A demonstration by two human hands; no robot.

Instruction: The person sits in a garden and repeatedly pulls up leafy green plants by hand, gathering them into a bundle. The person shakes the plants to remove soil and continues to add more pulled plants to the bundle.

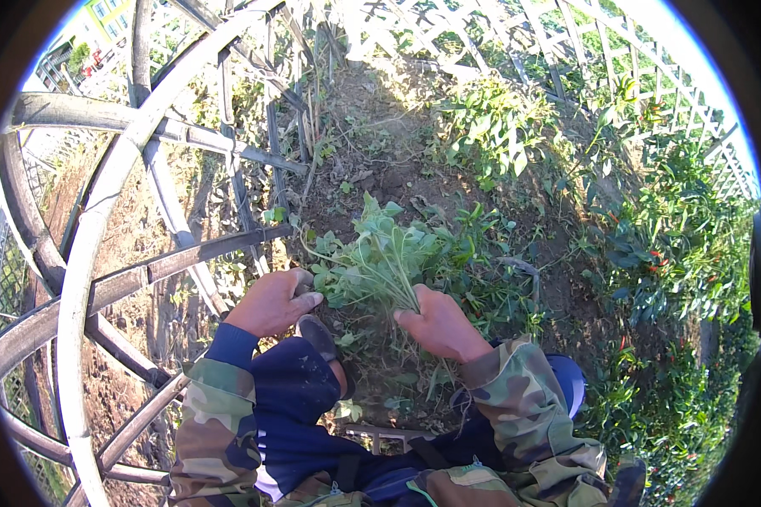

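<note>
My right hand (444,322) grips a bunch of leafy green plants (396,256) by their thin stems. The leaves fan out forward, away from my body, over the soil. Lower down, pale roots and stem ends hang beneath that fist. To the left, my left hand (282,301) is at the edge of the low foliage, thumb beside curled fingers. Whether a stem is pinched there is hidden. Just below it shows a dark shoe (317,336) on my foot.
A bamboo lattice fence (193,250) rises close on my left. Pepper plants with red fruits (656,260) grow along the right. A leafy plant (504,123) stands ahead, before a pale lattice fence (545,38). Between my legs is a low slatted seat (380,434).
</note>
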